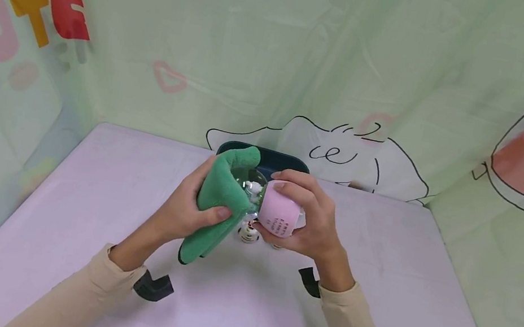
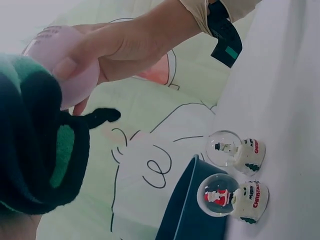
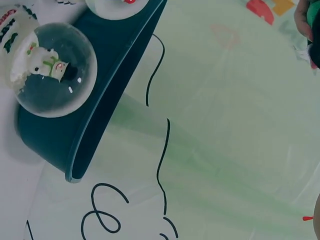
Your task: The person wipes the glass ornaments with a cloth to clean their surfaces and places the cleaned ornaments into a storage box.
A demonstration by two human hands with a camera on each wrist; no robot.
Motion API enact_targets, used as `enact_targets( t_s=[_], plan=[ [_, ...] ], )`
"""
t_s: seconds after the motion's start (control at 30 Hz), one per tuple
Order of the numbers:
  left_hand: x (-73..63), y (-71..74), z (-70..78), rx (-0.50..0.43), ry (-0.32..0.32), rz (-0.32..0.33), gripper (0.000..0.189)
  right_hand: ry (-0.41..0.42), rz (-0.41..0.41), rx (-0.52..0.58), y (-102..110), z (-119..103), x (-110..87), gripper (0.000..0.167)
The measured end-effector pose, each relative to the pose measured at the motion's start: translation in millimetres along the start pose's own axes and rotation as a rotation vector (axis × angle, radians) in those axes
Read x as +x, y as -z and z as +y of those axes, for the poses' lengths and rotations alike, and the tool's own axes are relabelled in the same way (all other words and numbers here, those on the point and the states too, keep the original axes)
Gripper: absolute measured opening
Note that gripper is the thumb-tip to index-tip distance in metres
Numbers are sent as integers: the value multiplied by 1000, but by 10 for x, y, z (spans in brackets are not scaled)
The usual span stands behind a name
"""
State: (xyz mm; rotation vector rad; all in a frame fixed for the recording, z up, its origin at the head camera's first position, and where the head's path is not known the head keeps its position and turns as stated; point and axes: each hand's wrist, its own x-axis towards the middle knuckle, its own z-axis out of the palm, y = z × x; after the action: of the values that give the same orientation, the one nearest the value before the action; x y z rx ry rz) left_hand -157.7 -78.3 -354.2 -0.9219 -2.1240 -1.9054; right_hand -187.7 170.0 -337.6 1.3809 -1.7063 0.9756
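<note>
My left hand (image 1: 177, 213) grips a folded green cloth (image 1: 218, 196), thumb on its near face. The cloth covers part of the clear dome of a snow globe with a pink base (image 1: 280, 209). That base is held by my right hand (image 1: 321, 224), fingers over the top and thumb underneath, so the globe lies tilted on its side in the air. A small white figure shows inside the dome. Below stand two white-based snow globes, one with a Santa (image 2: 217, 197) and one with a snowman (image 2: 226, 147), seen in the left wrist view.
A dark teal bin (image 1: 288, 162) stands behind the hands, against the back curtain (image 1: 260, 43) with its printed drawings. The two standing globes are in front of it on the pale tabletop (image 1: 380, 262). Black bands (image 1: 153, 287) hang at the wrists.
</note>
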Motion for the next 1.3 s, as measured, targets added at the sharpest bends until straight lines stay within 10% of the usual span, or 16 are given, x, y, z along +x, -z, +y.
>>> enact_targets(
  t_s=[0.4, 0.87, 1.3],
  plan=[
    [44, -73, 32, -69, -101, -69, 97, -264, 86, 315, 12, -55, -8, 73],
    [79, -94, 37, 33, -179, 16, 97, -683, 56, 465, 28, -150, -7, 67],
    [52, -81, 15, 24, -125, 65, 88, -711, -62, 379, 19, -171, 21, 75]
  ],
)
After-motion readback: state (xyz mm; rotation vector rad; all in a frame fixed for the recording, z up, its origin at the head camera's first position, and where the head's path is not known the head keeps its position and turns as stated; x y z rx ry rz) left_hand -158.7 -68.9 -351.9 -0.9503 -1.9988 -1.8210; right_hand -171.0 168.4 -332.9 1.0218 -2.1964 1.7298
